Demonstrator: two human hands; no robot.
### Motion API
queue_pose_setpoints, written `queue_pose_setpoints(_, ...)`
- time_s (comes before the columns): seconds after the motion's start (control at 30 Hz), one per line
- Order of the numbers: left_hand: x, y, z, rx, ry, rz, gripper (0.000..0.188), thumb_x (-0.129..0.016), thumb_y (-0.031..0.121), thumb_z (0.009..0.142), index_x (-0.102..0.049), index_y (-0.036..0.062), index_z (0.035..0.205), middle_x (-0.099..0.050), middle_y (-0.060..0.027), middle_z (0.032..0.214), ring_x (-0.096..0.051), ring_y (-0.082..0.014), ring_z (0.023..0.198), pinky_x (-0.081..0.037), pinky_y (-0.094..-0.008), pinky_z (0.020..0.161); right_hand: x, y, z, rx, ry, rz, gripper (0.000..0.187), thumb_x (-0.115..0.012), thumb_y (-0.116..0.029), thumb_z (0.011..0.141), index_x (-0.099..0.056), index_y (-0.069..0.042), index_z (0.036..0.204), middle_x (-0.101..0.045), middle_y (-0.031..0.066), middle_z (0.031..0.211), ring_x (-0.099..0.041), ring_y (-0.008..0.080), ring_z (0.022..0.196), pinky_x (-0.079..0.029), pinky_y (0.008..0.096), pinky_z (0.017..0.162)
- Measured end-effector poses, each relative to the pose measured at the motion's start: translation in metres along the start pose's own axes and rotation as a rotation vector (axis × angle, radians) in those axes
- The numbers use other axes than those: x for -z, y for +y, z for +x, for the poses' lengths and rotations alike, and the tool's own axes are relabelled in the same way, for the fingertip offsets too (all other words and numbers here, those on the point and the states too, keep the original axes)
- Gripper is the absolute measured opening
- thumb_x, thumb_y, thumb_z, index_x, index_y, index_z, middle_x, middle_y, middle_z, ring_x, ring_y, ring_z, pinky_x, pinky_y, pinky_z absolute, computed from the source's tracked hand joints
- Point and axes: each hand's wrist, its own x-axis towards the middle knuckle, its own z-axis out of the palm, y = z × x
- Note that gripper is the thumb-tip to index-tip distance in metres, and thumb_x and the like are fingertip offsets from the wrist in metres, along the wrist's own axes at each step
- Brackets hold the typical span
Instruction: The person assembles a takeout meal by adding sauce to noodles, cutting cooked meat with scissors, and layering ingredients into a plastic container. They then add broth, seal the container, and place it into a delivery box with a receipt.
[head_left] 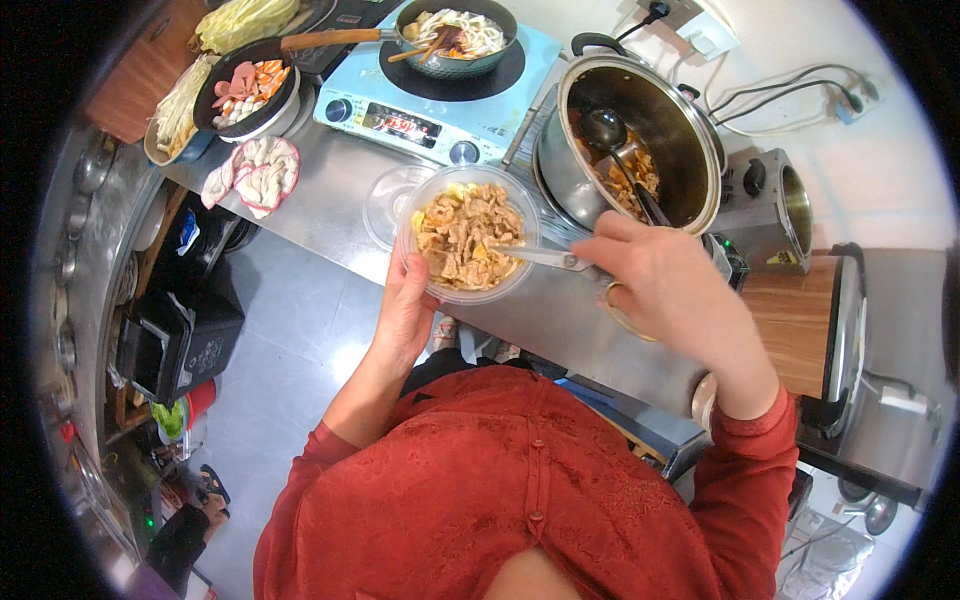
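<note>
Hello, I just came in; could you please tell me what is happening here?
A person in a red shirt holds a clear plastic bowl of meat pieces in the left hand. The right hand holds scissors, with the blades reaching into the meat. To the right of the bowl, a large pot contains food and a ladle. Beyond the bowl, a pan of food sits on a blue cooker.

Bright light — glare on the floor (290,315) — edges curved, corners black.

Meat (465,240) in bowl (529,215), left of pot (688,140)
</note>
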Motion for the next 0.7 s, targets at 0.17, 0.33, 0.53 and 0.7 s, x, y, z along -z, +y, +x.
queue_pose_setpoints(0.17, -0.001, 0.004, 0.000, 0.030, -0.008, -0.004, 0.092, -0.064, 0.058, 0.084, -0.023, 0.0105, 0.150, -0.039, -0.0076, 0.147, -0.040, -0.0224, 0.134, -0.040, -0.0395, 0.106, -0.009, -0.013, -0.002, -0.042, -0.023, -0.029, 0.031, -0.067, -0.007, 0.067, -0.063, -0.005, 0.098, -0.057, 0.0103, 0.092, -0.063, 0.0292, 0.082, -0.052, 0.0397, 0.067)
queue_pose_setpoints(0.33, -0.004, 0.007, -0.002, 0.034, -0.015, 0.018, 0.094, -0.065, 0.059, 0.082, -0.023, 0.0100, 0.150, -0.039, -0.0079, 0.147, -0.040, -0.0226, 0.134, -0.039, -0.0399, 0.107, 0.002, -0.010, -0.014, -0.099, -0.019, -0.025, 0.042, -0.069, -0.005, 0.064, -0.064, -0.005, 0.106, -0.056, 0.0082, 0.093, -0.062, 0.0289, 0.084, -0.051, 0.0383, 0.069)
queue_pose_setpoints(0.53, -0.010, 0.006, -0.003, 0.004, -0.055, 0.076, 0.095, -0.063, 0.061, 0.082, -0.021, 0.0101, 0.151, -0.036, -0.0079, 0.149, -0.037, -0.0235, 0.137, -0.036, -0.0418, 0.109, -0.018, -0.003, -0.007, -0.043, 0.032, -0.003, 0.022, -0.066, -0.008, 0.068, -0.063, -0.002, 0.089, -0.058, 0.0123, 0.088, -0.064, 0.0300, 0.080, -0.054, 0.0408, 0.066)
queue_pose_setpoints(0.7, -0.015, 0.006, -0.004, -0.001, -0.102, 0.168, 0.098, -0.056, 0.068, 0.083, -0.017, 0.0110, 0.153, -0.029, -0.0081, 0.154, -0.030, -0.0250, 0.141, -0.030, -0.0448, 0.113, -0.020, 0.003, -0.005, 0.000, 0.020, -0.024, 0.020, -0.064, -0.006, 0.070, -0.064, -0.001, 0.089, -0.058, 0.0123, 0.086, -0.065, 0.0309, 0.076, -0.053, 0.0404, 0.062)
